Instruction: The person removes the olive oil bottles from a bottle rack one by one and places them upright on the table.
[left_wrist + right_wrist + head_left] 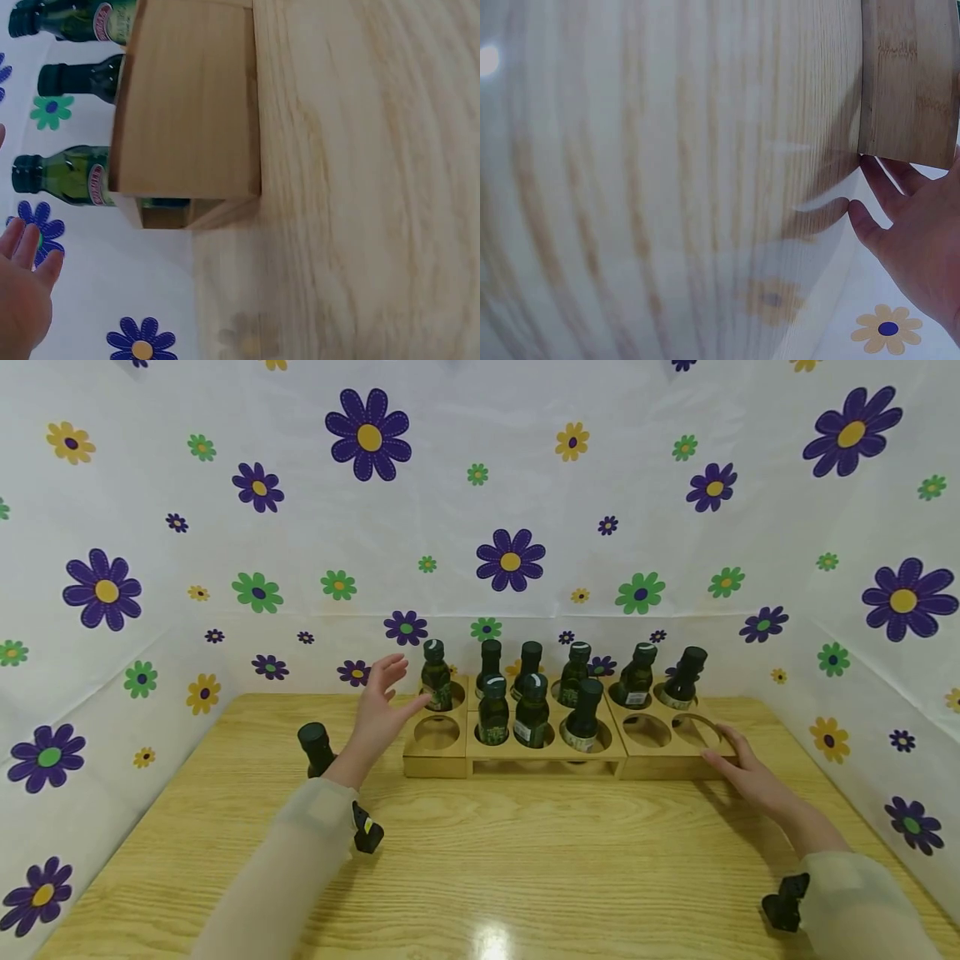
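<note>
9 dark green glass bottles (532, 714) racked, 1 (315, 748) on worktop; wooden rack (660, 758) touched by relaxed right grip (738, 764); left grip (378, 702) spread, nr back-left bottle (436, 677).

Bright, even overhead light; glare spot on the glossy light wooden tabletop (491, 935) near the front edge, soft shadows, wide-angle bending at edges, both wrist views motion-blurred.

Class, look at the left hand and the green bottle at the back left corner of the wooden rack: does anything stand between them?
Nothing visible does. The left hand hangs open beside the bottle, fingertips close to it, with only air between. The rack lies below, not in the path.
</note>
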The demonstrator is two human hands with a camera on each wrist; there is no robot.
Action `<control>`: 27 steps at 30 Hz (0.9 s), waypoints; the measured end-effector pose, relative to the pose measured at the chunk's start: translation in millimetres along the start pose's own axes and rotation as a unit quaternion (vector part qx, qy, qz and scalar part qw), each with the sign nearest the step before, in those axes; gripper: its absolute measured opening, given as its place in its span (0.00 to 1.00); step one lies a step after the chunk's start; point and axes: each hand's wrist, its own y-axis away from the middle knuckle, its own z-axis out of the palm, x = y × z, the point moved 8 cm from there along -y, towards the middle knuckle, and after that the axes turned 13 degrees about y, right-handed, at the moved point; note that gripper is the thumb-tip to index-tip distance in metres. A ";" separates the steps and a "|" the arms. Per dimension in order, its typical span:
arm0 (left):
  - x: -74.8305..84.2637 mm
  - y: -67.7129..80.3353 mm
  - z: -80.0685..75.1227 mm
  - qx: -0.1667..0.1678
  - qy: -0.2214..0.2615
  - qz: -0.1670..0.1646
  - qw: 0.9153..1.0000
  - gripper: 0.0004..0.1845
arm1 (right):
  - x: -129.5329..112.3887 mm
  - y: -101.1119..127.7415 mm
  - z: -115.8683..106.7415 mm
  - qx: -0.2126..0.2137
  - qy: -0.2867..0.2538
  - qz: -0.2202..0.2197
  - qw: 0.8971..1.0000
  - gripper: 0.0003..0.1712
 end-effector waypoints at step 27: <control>-53.1 -32.7 16.5 -0.023 -0.014 -0.109 0.994 0.40 | 1.3 -0.7 -0.5 0.012 0.004 0.001 1.000 0.43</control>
